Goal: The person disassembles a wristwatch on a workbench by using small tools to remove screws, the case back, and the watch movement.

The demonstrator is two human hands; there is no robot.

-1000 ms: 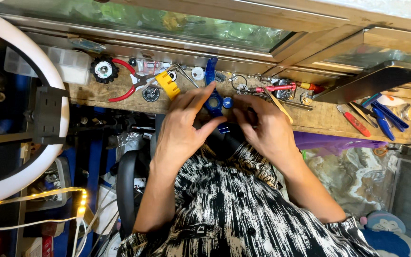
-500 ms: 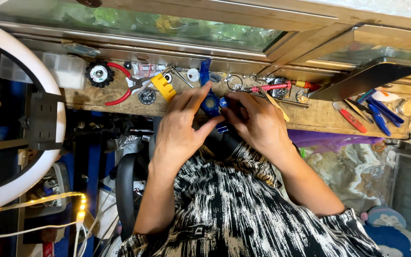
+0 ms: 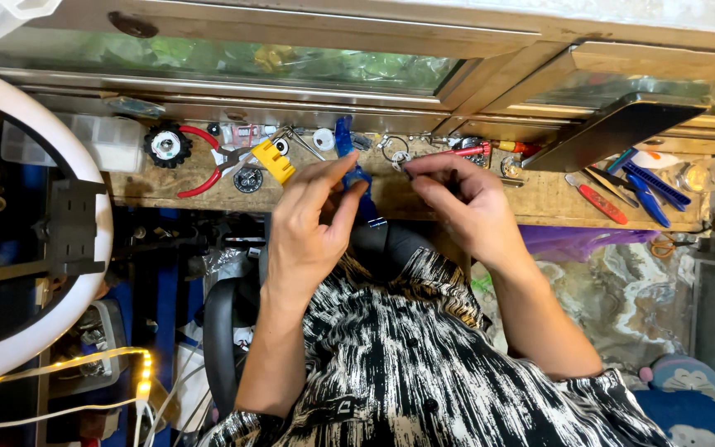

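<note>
the hands have come apart above the desk (image 3: 539, 203): left hand (image 3: 312, 223) pinches the blue part (image 3: 357, 178) beside the yellow piece (image 3: 275, 161); right hand (image 3: 465, 203), fingertips closed, grip unclear, has drawn away.

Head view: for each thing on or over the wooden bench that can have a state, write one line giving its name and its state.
left hand: raised, fingers pinching a blue part
blue part: held over the bench edge
right hand: fingertips together near the bench; what they pinch is too small to tell
red-handled pliers: lying flat, handles spread
yellow block: lying on the bench
black gear wheel: lying flat
ring light: unlit
</note>
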